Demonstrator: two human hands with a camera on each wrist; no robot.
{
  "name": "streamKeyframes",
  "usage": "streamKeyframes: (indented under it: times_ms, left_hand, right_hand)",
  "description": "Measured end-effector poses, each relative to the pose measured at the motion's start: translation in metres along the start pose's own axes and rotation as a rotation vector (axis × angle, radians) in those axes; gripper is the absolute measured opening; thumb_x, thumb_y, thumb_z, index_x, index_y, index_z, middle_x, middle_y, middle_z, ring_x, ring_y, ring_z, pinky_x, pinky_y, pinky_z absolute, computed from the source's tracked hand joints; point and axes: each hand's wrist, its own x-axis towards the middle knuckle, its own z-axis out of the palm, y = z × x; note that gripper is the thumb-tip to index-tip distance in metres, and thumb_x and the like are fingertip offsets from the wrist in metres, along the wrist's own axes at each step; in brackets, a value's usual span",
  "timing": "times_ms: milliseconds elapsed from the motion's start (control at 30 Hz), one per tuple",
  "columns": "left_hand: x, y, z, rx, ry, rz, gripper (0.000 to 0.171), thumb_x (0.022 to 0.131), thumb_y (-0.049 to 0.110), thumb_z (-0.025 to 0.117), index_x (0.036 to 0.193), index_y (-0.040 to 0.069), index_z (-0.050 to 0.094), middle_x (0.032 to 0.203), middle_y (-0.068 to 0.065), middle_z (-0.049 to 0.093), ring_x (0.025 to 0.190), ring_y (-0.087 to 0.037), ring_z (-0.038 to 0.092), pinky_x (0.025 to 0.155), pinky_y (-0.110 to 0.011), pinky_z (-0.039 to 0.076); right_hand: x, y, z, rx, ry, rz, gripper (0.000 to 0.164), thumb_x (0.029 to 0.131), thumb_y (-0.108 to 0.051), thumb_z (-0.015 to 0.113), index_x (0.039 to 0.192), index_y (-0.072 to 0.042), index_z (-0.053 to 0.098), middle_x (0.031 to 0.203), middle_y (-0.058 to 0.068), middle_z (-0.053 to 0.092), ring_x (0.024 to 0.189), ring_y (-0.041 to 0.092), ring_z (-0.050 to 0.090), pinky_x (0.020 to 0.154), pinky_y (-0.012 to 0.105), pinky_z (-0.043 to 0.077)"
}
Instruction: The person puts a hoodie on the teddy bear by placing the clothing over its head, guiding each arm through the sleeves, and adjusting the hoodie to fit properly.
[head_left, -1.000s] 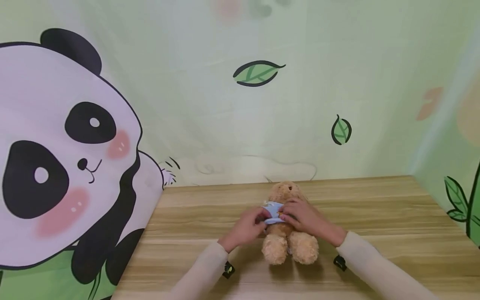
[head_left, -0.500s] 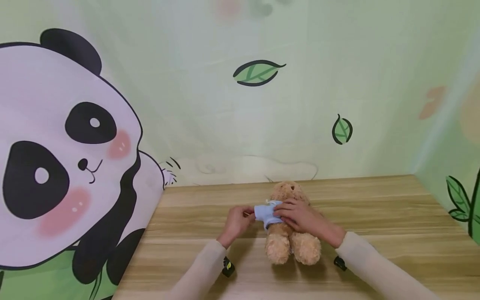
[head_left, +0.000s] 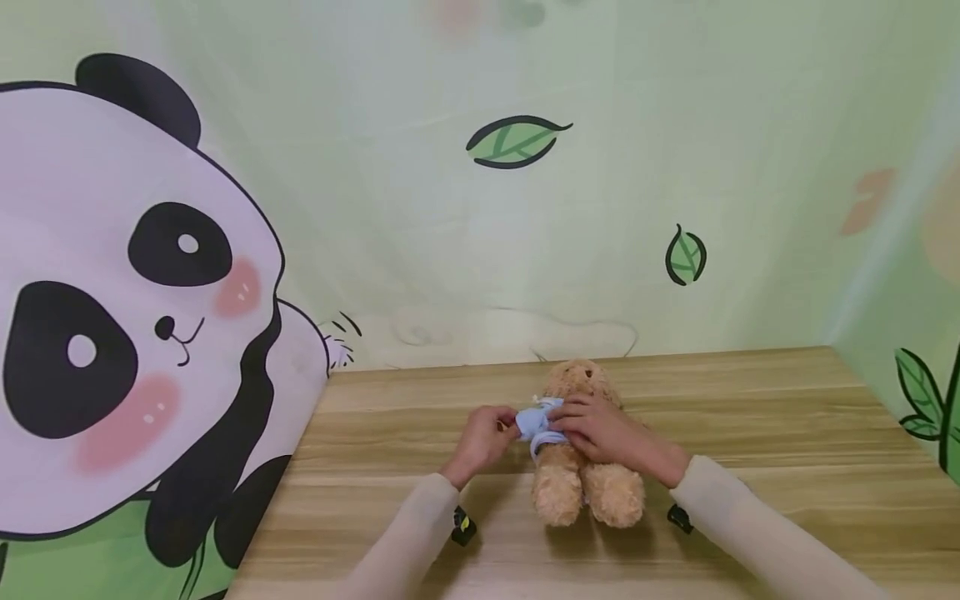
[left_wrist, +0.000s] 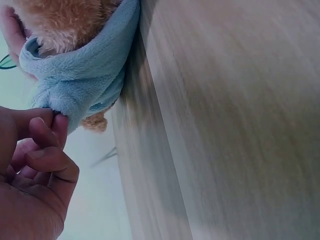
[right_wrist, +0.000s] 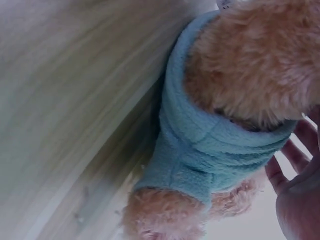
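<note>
A fluffy tan teddy bear (head_left: 558,492) in a light blue top (head_left: 550,443) lies on the wooden table, its feet toward me. My left hand (head_left: 483,442) pinches the end of the top's sleeve at the bear's left side as I see it. In the left wrist view, thumb and fingertips grip the bunched blue sleeve (left_wrist: 62,97), and no paw shows out of that sleeve. My right hand (head_left: 603,429) rests on the bear's chest, its fingers laid across the top. The right wrist view shows the other sleeve (right_wrist: 175,175) with a furry arm (right_wrist: 165,212) coming out of it.
The wooden table (head_left: 390,417) reaches back to a pale green printed backdrop (head_left: 405,208). A big panda is printed at the left. Small black devices (head_left: 462,527) sit at both wrists, by the cream sleeves.
My left hand has moved left from the top's front to the sleeve end, drawing the sleeve outward; now it is more bunched. The bear has shifted slightly right. My right hand stays on its chest.
</note>
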Motion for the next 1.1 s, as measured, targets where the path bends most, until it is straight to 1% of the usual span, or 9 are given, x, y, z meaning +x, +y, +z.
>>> streamKeyframes:
  times_ms: [100,233,367,500,600,767,967,1033,1100]
  left_hand:
    - [-0.001,0.0,0.0,0.018,0.018,0.036,0.009,0.086,0.0,0.065,0.091,0.001,0.072,0.079,-0.009,0.069,0.064,-0.004,0.051,0.056,-0.018,0.044]
    - [-0.001,0.001,-0.002,0.018,0.04,0.054,0.01,0.086,-0.003,0.062,0.091,0.0,0.071,0.078,-0.011,0.068,0.062,-0.005,0.05,0.055,-0.018,0.043]
    - [0.001,0.001,-0.005,-0.047,0.029,0.01,0.009,0.088,-0.004,0.06,0.09,-0.003,0.069,0.079,-0.014,0.068,0.059,-0.007,0.056,0.053,-0.018,0.046]
    - [0.002,-0.003,-0.007,-0.111,0.0,-0.059,0.009,0.092,-0.001,0.059,0.092,-0.004,0.068,0.08,-0.013,0.067,0.055,-0.008,0.058,0.049,-0.018,0.047]
    - [0.002,-0.005,-0.009,-0.121,-0.013,-0.067,0.01,0.093,0.001,0.059,0.093,-0.003,0.068,0.08,-0.011,0.067,0.057,-0.007,0.057,0.05,-0.019,0.048]
    - [0.001,-0.009,-0.011,-0.143,-0.045,-0.038,0.012,0.094,0.007,0.059,0.094,0.0,0.068,0.082,-0.011,0.068,0.061,-0.006,0.058,0.054,-0.02,0.049]
    - [-0.002,-0.005,-0.013,-0.116,-0.064,0.022,0.019,0.093,0.014,0.061,0.106,0.002,0.068,0.089,-0.01,0.071,0.067,-0.017,0.067,0.059,-0.023,0.053]
    - [-0.003,-0.002,-0.014,-0.07,-0.057,0.049,0.018,0.093,0.013,0.062,0.106,0.002,0.068,0.09,-0.01,0.071,0.073,-0.018,0.067,0.063,-0.024,0.054]
    - [-0.003,0.0,-0.014,-0.021,-0.048,0.066,0.016,0.093,0.013,0.063,0.105,0.004,0.069,0.092,-0.009,0.071,0.079,-0.018,0.067,0.068,-0.025,0.054]
  right_hand:
    - [-0.001,0.0,0.002,-0.021,0.013,-0.022,0.033,0.084,-0.006,0.068,0.117,-0.005,0.07,0.117,0.011,0.071,0.107,0.033,0.065,0.089,0.048,0.051]
    - [-0.002,-0.001,0.003,-0.091,-0.007,-0.044,0.034,0.095,-0.022,0.062,0.125,-0.009,0.067,0.122,0.008,0.07,0.11,0.032,0.064,0.092,0.048,0.05]
    - [-0.003,-0.003,0.002,-0.147,-0.059,-0.021,0.033,0.1,-0.032,0.055,0.124,-0.013,0.069,0.123,0.004,0.07,0.112,0.029,0.063,0.095,0.047,0.049]
    - [-0.003,-0.004,0.001,-0.125,-0.084,0.018,0.029,0.097,-0.028,0.06,0.119,-0.013,0.07,0.122,0.003,0.07,0.113,0.027,0.062,0.097,0.047,0.048]
    - [-0.004,-0.004,0.0,-0.083,-0.086,0.035,0.028,0.096,-0.025,0.061,0.118,-0.011,0.07,0.12,0.004,0.071,0.113,0.028,0.062,0.097,0.047,0.048]
    - [-0.002,-0.004,-0.001,-0.003,-0.103,0.081,0.026,0.097,-0.023,0.059,0.117,-0.01,0.071,0.118,0.005,0.071,0.112,0.029,0.062,0.097,0.048,0.047]
    - [0.005,-0.004,-0.004,0.177,-0.09,0.234,0.025,0.097,-0.012,0.058,0.118,-0.008,0.07,0.11,0.006,0.074,0.104,0.025,0.065,0.091,0.045,0.049]
    - [0.006,-0.003,-0.004,0.152,-0.089,0.235,0.025,0.094,-0.011,0.062,0.117,-0.009,0.071,0.109,0.005,0.074,0.102,0.025,0.066,0.09,0.044,0.05]
    - [0.006,-0.003,-0.002,0.077,-0.103,0.207,0.025,0.093,-0.013,0.064,0.117,-0.012,0.071,0.111,0.004,0.073,0.104,0.025,0.065,0.091,0.045,0.05]
